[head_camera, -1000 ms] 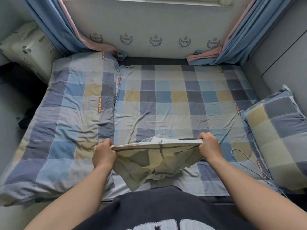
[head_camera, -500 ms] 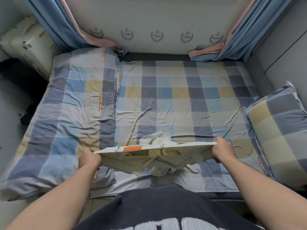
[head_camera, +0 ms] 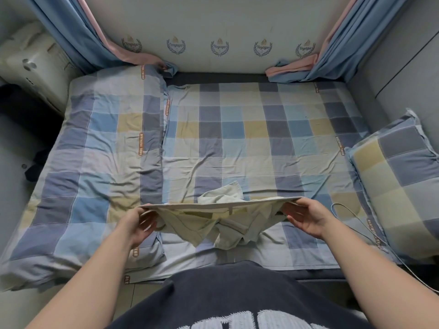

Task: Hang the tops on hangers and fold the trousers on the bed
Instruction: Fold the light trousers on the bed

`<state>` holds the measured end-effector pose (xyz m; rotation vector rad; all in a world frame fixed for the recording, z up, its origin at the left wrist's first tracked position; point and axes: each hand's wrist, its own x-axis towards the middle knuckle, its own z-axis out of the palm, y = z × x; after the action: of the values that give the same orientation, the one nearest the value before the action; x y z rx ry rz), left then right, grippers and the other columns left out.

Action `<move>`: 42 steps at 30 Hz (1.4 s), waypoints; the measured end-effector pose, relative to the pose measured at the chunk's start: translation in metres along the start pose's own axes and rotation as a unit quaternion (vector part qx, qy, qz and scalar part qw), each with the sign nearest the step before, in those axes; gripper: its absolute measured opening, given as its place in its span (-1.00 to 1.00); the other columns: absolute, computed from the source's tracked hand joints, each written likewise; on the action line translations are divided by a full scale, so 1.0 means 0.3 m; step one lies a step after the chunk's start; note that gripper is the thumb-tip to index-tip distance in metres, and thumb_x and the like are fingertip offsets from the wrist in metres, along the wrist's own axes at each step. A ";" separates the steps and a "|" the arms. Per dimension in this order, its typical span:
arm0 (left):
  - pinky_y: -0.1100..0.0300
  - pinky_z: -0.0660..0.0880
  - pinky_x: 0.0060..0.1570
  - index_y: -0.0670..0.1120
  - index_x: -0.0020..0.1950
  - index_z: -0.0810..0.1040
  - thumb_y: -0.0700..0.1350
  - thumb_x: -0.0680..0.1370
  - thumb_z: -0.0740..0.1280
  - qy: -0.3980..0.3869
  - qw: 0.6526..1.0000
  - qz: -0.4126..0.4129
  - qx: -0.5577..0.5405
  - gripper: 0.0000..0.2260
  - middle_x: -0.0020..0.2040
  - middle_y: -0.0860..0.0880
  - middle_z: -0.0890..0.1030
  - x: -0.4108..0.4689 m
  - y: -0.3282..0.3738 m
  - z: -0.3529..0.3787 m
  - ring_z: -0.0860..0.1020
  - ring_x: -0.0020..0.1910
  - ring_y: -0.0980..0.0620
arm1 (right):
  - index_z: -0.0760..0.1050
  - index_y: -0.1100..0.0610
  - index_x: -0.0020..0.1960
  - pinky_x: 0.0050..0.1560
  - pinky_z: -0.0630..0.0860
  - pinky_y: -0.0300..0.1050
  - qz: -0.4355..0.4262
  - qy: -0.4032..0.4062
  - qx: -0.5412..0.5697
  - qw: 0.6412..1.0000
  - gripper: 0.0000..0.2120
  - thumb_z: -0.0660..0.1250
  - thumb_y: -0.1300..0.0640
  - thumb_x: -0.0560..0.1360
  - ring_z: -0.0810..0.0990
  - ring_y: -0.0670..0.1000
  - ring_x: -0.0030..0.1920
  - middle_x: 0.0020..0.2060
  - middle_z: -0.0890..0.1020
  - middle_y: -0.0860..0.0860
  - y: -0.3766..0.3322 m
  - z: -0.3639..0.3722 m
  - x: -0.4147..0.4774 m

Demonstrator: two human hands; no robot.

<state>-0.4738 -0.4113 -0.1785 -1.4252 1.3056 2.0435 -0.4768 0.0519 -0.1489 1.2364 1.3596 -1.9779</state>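
Pale cream cotton trousers hang by the waistband, pulled taut between the left hand and right hand. Each hand grips one end, and the bunched legs droop over the near part of the blue, grey and yellow checked bed sheet. Judgement: the band is spread wide to square the garment before laying it flat for folding. Printed wall crests read "Voyager". Orange tape lettering on the folded checked duvet is not surely legible.
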 end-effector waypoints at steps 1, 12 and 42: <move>0.06 0.44 0.05 -0.04 -0.07 0.54 -0.23 0.62 0.12 -0.003 0.999 0.029 0.019 -0.77 -0.10 -0.07 0.61 -0.003 -0.001 0.007 0.55 -0.12 0.02 | 0.55 0.19 0.09 -0.14 0.61 -0.08 -0.013 -0.021 0.011 1.000 -0.81 0.17 0.24 0.61 0.66 0.06 0.00 -0.12 0.73 0.08 -0.003 -0.001 -0.002; 0.07 0.29 -0.27 -0.07 -0.25 0.50 -0.25 0.52 0.29 0.177 0.804 0.460 0.334 -0.83 -0.30 -0.12 0.53 -0.124 0.226 0.247 0.48 -0.22 -0.19 | 0.50 0.08 -0.21 -0.26 0.41 -0.02 -0.450 0.185 -0.390 0.782 -0.83 0.27 0.24 0.54 0.52 0.13 -0.23 -0.27 0.59 0.05 -0.251 0.174 -0.100; 0.04 0.54 -0.63 -0.32 -0.18 0.62 -0.14 0.71 0.03 -0.076 0.900 0.424 0.068 -0.52 -0.48 -0.20 0.59 -1.329 1.615 0.647 0.56 -0.61 -0.08 | 0.64 0.26 -0.02 -0.17 0.67 0.03 -0.451 -0.006 -0.121 0.884 -0.82 0.53 0.20 0.44 0.69 0.12 -0.29 -0.34 0.71 0.13 -1.559 0.768 -1.386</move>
<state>-0.7412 -0.4186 0.4212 -0.6316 2.1990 2.4024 -0.7164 -0.0103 0.4704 0.4704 2.3749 -2.2190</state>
